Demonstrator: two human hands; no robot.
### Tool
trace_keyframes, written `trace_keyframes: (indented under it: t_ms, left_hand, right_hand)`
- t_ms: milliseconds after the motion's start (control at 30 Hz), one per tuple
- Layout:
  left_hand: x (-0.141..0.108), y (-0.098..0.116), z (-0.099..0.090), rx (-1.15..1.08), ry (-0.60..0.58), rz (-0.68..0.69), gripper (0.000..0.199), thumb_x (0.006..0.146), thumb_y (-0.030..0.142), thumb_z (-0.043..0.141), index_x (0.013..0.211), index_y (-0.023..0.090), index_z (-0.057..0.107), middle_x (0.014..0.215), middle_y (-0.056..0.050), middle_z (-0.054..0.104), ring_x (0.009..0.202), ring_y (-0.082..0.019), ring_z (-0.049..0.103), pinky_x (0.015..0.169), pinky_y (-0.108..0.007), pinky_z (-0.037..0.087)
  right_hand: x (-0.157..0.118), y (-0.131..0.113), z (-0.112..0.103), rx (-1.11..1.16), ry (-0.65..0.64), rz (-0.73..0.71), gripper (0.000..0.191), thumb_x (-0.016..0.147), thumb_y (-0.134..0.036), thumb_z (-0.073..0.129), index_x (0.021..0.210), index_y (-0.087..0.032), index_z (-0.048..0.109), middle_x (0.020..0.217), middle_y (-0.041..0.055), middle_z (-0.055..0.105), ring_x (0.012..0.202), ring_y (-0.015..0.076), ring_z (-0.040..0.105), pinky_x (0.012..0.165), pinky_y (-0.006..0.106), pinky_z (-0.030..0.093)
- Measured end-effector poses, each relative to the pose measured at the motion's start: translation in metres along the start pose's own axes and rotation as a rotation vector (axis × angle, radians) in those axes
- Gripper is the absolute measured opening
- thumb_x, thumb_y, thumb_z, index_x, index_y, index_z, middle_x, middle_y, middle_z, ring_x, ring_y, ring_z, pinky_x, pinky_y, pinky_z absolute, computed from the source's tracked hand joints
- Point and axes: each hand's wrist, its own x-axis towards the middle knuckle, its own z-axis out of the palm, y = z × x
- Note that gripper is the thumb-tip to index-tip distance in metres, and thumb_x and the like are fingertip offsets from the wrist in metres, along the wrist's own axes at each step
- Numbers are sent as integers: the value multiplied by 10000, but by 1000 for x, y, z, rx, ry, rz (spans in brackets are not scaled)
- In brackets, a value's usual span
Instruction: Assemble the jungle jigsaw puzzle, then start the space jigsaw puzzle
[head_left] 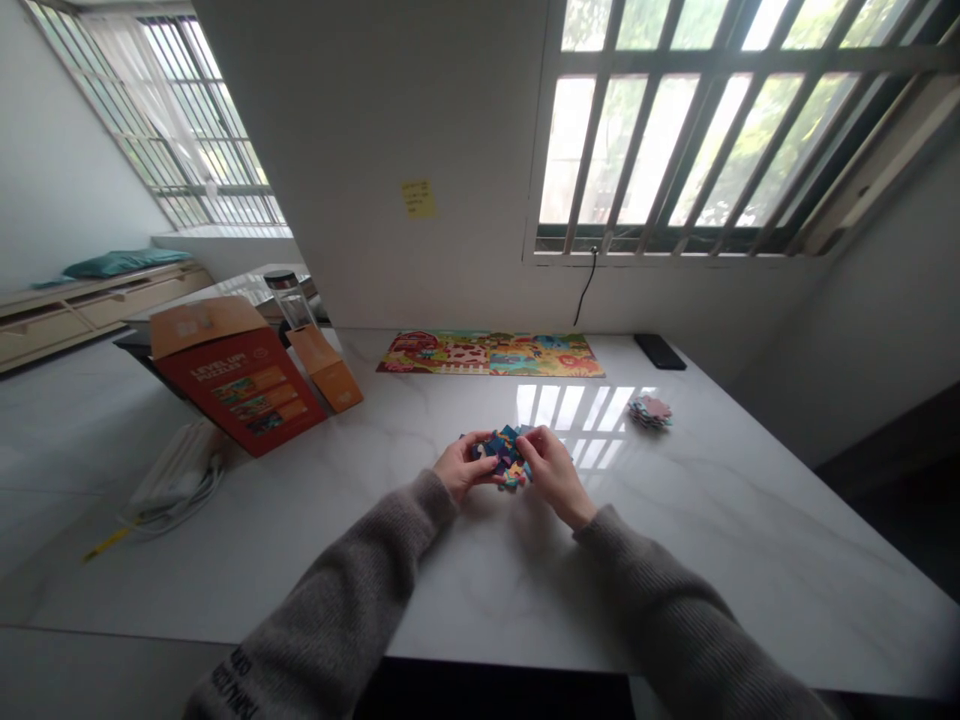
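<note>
Both hands meet near the middle of the white marbled table (465, 560). My left hand (463, 466) is closed around several dark blue jigsaw puzzle pieces (504, 445), its thumb lying over them. From the other side, the fingertips of my right hand (549, 468) pinch a piece at the right edge of that bunch. More colourful puzzle pieces (515, 478) show below and between the hands; my fingers partly cover them. Farther right lies a small stack of puzzle pieces (651, 411), with a pink one on top. Neither hand touches that stack.
An assembled farm-and-animal puzzle (491, 355) lies along the wall. A black phone (660, 351) rests at the back right. On the left stand a red puzzle box (240, 385), a small orange box (330, 375), a glass bottle (291, 300) and a white power strip with cable (176, 475).
</note>
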Motion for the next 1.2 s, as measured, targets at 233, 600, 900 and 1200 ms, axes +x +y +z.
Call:
trace_keyframes:
  t_ms: [233, 600, 900, 1200]
  left_hand:
    - [0, 3, 1, 24, 28, -29, 626, 554, 238, 930, 1084, 131, 614, 916, -56, 683, 742, -228, 734, 590, -327, 652]
    - [4, 6, -4, 61, 68, -25, 570, 652, 285, 872, 1104, 127, 561, 788, -52, 688, 637, -224, 723, 450, -302, 615]
    - [4, 4, -3, 36, 78, 28, 601, 612, 411, 891, 973, 188, 465, 838, -21, 662, 796, -285, 743, 515, -373, 635]
    - [1, 9, -3, 23, -29, -23, 513, 621, 199, 840, 1039, 155, 545, 906, -47, 674, 798, -242, 733, 627, -374, 648]
  right_hand:
    - [1, -4, -2, 103, 9, 73, 467, 817, -655, 612, 740, -196, 576, 623, -19, 551, 571, 138, 497, 524, 255, 385]
    - [12, 6, -29, -401, 104, 11, 436, 936, -524, 434, 618, -226, 440, 567, -18, 478, 568, 152, 433, 549, 283, 287]
    - [1, -1, -5, -624, -33, -192, 251, 955, -372, 479, 854, -209, 641, 855, 62, 663, 868, 223, 567, 800, 339, 386]
    - [2, -13, -1, -43, -73, -88, 305, 905, -414, 547, 1068, -187, 667, 806, 20, 668, 720, 170, 589, 690, 302, 473]
